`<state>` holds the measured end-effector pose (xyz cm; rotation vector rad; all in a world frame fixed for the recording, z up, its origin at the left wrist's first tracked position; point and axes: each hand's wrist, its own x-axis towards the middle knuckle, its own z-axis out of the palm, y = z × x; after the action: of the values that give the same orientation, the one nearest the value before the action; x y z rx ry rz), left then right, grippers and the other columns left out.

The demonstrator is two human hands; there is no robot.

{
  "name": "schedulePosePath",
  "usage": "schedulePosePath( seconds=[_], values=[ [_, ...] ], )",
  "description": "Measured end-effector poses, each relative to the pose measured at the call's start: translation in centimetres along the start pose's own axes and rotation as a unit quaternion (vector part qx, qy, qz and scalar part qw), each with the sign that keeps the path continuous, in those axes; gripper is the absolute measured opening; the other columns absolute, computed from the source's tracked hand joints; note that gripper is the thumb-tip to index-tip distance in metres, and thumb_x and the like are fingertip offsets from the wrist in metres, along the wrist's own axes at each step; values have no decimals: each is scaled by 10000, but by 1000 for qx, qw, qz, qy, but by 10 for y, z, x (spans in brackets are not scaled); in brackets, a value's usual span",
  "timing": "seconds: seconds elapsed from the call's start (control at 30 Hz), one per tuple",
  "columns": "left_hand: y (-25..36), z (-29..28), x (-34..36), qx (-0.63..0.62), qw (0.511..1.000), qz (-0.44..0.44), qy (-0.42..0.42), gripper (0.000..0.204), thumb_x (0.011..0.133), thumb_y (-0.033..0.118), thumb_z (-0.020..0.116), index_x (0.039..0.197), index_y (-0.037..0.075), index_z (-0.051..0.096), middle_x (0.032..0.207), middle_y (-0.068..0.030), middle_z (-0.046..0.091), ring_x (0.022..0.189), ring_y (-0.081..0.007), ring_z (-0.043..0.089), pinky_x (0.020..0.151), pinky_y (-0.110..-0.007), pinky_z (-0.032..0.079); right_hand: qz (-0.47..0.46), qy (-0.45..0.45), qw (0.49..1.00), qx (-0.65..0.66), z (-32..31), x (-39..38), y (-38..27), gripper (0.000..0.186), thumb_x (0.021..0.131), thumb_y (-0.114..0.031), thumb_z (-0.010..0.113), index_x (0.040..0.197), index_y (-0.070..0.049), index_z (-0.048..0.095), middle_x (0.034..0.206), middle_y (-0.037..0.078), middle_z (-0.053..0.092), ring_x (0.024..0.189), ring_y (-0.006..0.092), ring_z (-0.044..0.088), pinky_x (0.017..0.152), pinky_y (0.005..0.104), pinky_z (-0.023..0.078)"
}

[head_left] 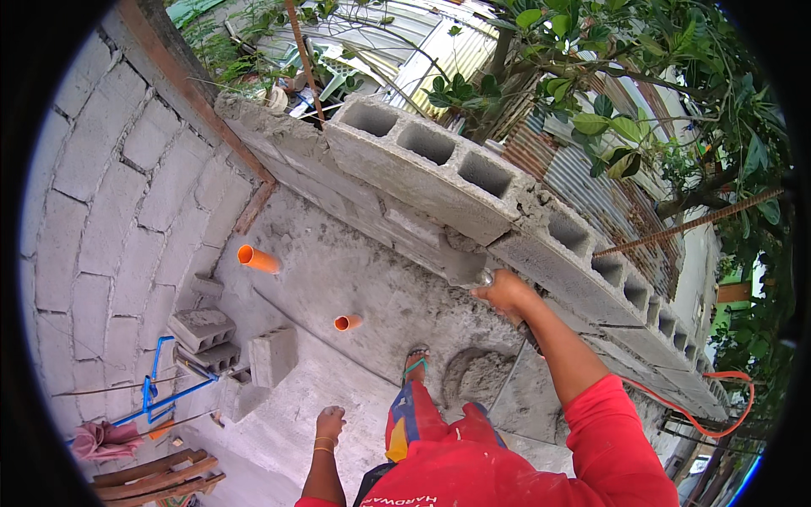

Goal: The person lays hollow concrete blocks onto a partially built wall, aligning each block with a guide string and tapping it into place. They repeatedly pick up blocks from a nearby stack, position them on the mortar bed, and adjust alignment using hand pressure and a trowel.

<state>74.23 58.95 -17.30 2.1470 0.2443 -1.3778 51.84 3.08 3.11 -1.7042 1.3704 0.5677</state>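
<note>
My right hand (503, 296) grips the handle of a metal trowel, whose grey, mortar-coated blade (460, 258) is against the inner face of the hollow-block wall (405, 182), just below its top course. My left hand (329, 422) hangs low at my left with its fingers curled; whether anything is inside them I cannot make out. Below the trowel, a pile of wet mortar (481, 380) lies on the ground beside my sandalled foot (416, 362).
Two orange pipes (258, 258) (346, 323) rise from the concrete floor. Loose blocks (203, 329), blue pipes (156, 389) and wood planks (152, 477) lie by the left wall (110, 220). Rebar (659, 228) projects from the right wall, near an orange hose (726, 397). Branches overhang the top right.
</note>
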Motion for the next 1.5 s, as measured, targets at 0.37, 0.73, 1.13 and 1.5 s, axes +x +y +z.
schedulePosePath(
  seconds=[0.37,0.73,1.13,1.5],
  values=[
    [40,-38,-8,70,997,41,0,431,981,296,647,1341,59,644,1150,-84,724,926,-236,722,702,-369,524,-135,137,969,154,20,-95,40,465,890,-360,846,1062,22,646,820,134,677,790,222,692,736,435,545],
    [45,-44,-21,95,994,57,3,371,988,306,631,1274,72,661,1101,-68,703,889,-239,716,651,-376,503,-113,61,913,387,-87,-232,83,432,986,-351,769,1090,18,571,724,33,588,498,118,545,466,305,464],
    [15,-80,-72,102,987,115,51,389,950,224,703,1217,-59,702,1052,-154,756,799,-221,700,692,-361,576,-70,97,991,-61,14,-169,158,560,849,-390,848,1118,85,726,984,277,756,893,388,753,811,454,576],
    [24,-183,16,159,985,58,-19,408,988,300,643,1292,31,674,1135,-110,730,905,-256,737,712,-409,550,-97,-12,990,102,53,-16,30,600,828,-312,850,1235,89,667,865,183,735,733,296,720,655,429,559]
  ],
)
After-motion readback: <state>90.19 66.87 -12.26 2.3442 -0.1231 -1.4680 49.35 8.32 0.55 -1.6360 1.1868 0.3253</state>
